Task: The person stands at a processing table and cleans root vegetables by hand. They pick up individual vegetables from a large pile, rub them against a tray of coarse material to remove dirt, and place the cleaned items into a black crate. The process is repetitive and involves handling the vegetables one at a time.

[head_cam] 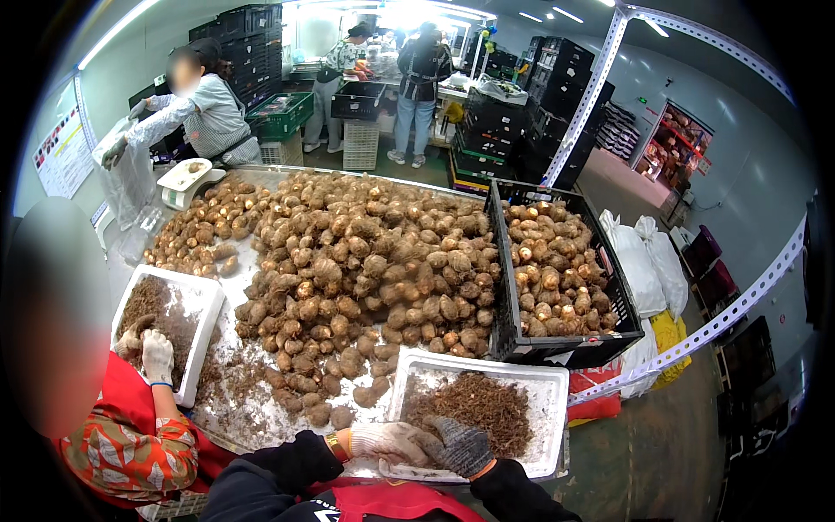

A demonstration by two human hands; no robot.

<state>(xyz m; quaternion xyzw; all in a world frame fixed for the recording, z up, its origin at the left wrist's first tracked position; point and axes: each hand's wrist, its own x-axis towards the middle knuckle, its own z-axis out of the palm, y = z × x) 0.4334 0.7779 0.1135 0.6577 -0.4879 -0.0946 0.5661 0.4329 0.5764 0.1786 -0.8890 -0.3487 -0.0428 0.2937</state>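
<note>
My left hand (390,442), in a whitish knit glove, reaches over the near left part of a white foam tray (551,424). Against its fingertips is my right hand (462,446), in a dark grey knit glove. Both sets of fingers curl together, and whatever may be between them is hidden. Loose brown root fibres and peelings (486,408) lie heaped in the tray just beyond my hands. Past the tray, a large pile of hairy brown taro corms (365,261) covers much of the metal table (244,417).
A black plastic crate (567,352) of taro stands at the table's right. On my left, a co-worker's gloved hands (156,355) are over another foam tray (212,307). A scale (189,183) sits at the far left corner. A perforated metal post (587,98) rises behind the crate.
</note>
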